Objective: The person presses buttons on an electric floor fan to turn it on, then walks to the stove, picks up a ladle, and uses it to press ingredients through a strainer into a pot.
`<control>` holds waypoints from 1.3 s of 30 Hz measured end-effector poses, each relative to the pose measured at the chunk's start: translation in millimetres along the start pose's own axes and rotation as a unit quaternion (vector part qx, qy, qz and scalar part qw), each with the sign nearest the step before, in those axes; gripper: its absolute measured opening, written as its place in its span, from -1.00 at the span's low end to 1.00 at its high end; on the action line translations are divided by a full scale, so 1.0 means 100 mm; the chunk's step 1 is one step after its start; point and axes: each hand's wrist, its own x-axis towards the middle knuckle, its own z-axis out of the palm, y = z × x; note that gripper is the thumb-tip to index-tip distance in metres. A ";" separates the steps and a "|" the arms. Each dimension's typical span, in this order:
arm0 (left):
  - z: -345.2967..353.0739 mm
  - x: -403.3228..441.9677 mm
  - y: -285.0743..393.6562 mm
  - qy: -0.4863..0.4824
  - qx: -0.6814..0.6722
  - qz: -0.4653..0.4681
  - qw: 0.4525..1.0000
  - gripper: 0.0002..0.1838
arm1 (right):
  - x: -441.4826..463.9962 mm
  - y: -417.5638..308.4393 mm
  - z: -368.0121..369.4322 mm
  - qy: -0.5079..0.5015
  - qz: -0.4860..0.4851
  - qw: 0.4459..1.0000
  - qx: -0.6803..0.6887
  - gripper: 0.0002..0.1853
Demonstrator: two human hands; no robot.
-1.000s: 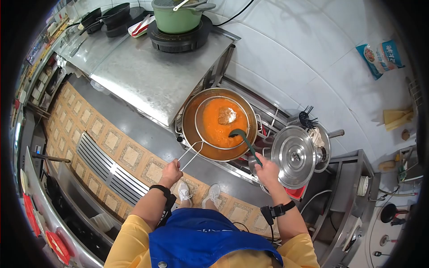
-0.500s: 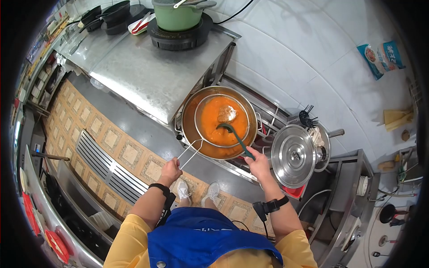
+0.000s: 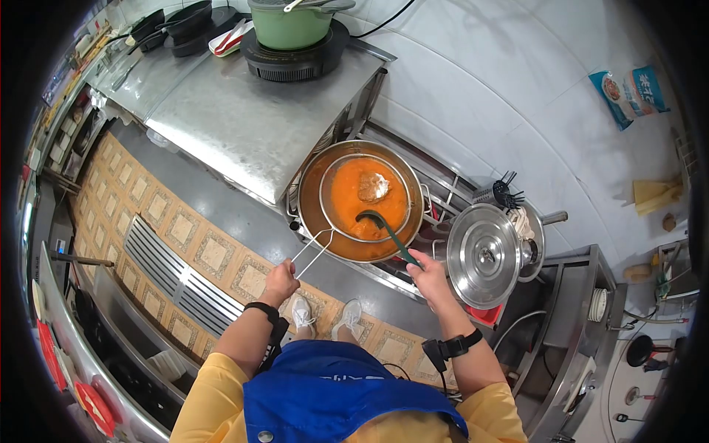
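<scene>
My left hand (image 3: 281,281) is closed around the wire handle of a round strainer (image 3: 326,193). The strainer sits inside the mouth of a large steel pot (image 3: 308,209) and holds orange liquid (image 3: 353,179). A brownish, partly white lump (image 3: 374,187) shows at the liquid's surface. My right hand (image 3: 427,272) grips the handle of a dark green ladle (image 3: 394,238), whose head rests in the orange liquid near the strainer's lower side.
Right of the pot stands a steel lid (image 3: 484,256) beside a pan with a handle (image 3: 555,218). A steel counter (image 3: 244,125) on the left carries a green pot (image 3: 291,28) on a black cooker (image 3: 295,63). A floor grate (image 3: 179,263) lies lower left.
My right hand has shifted slightly down and right, and the ladle's head has moved a little lower in the strainer. The left hand still holds the strainer in about the same place.
</scene>
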 end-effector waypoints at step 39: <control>0.02 0.04 -0.08 0.014 0.005 0.020 1.000 -0.72 | 0.08 -0.47 0.17 -0.043 -0.096 0.960 -0.258 -0.55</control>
